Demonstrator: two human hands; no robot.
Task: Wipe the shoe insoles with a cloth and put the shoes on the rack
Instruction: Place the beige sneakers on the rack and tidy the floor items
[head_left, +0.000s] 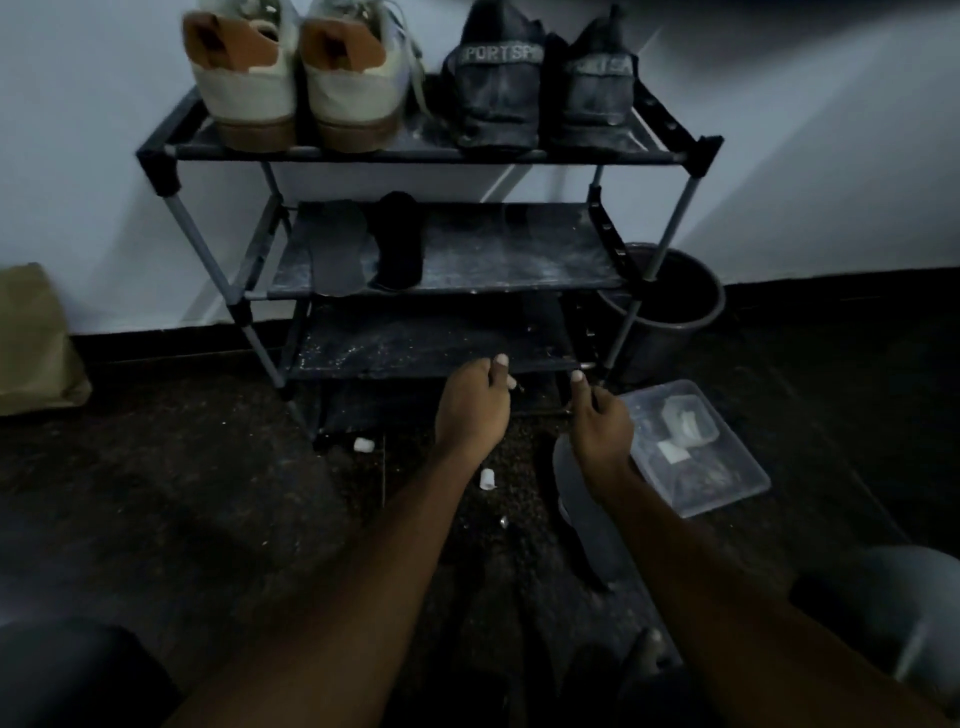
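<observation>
Black rack (431, 156): white shoes (291, 83), black shoes (540, 88) on top shelf, insoles (337, 249) on middle shelf, well above hands. Curled by bottom shelf: left hand (470, 410), right hand (602, 426); cannot tell whether holding anything.

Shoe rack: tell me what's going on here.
A person reaches both hands toward the lower shelf of the shoe rack, left hand and right hand, fingers curled. It is too dark to tell what either grip holds. White sneakers and dark sports shoes stand on the top shelf, heels outward. A grey insole and a black insole lie on the middle shelf. A grey insole-like shape shows under the right wrist.
</observation>
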